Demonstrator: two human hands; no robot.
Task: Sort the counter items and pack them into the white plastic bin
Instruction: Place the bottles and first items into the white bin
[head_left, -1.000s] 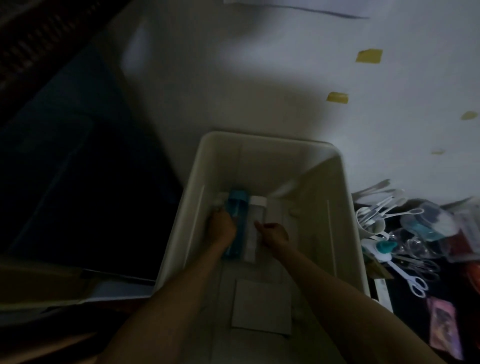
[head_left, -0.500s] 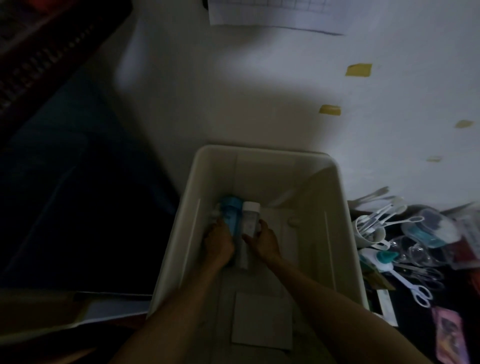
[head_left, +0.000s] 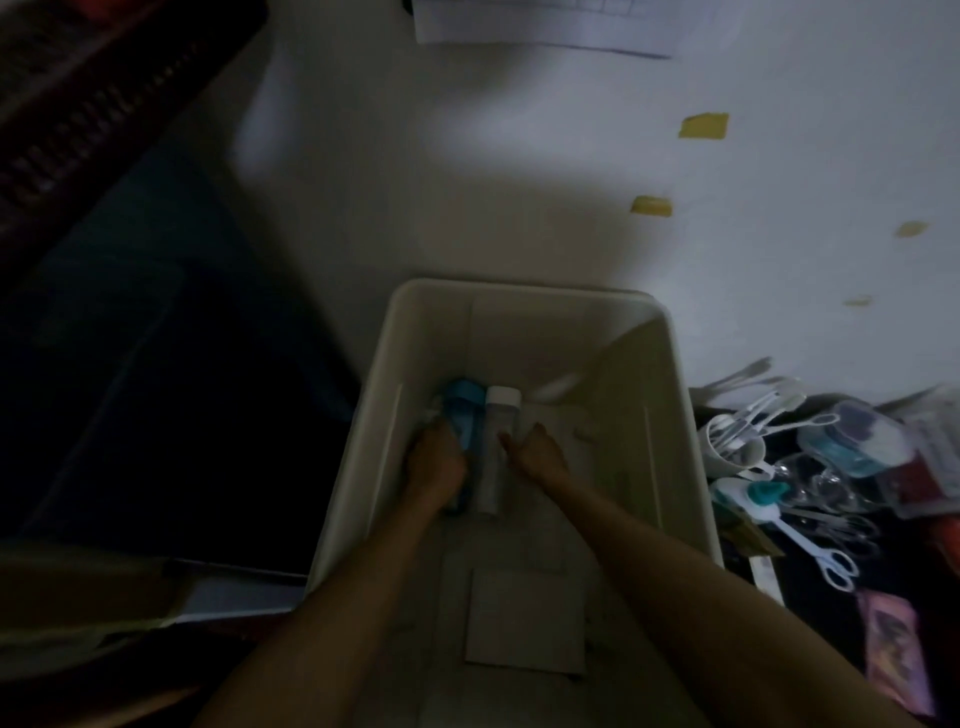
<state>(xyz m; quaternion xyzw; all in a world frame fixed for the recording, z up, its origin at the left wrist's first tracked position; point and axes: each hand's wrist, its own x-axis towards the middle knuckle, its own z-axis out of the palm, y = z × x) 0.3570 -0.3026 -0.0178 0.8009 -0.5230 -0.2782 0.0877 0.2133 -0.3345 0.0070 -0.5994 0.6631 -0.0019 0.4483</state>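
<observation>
Both my hands deep in white plastic bin (head_left: 670, 415). Left hand (head_left: 435, 460) fingers grasping blue-capped bottle (head_left: 464, 410). Right hand (head_left: 537, 454) loosely curled, fingers touching white-capped bottle (head_left: 497, 441) lying alongside. Scissors (head_left: 826, 556), spoons on table right of fingers.

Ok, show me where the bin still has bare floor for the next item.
Bare floor lies right of the white-capped bottle, from the right hand to the bin's right wall, and near the flat card. The far left corner is crowded: blue bottle, left hand. The counter pile is full.
</observation>
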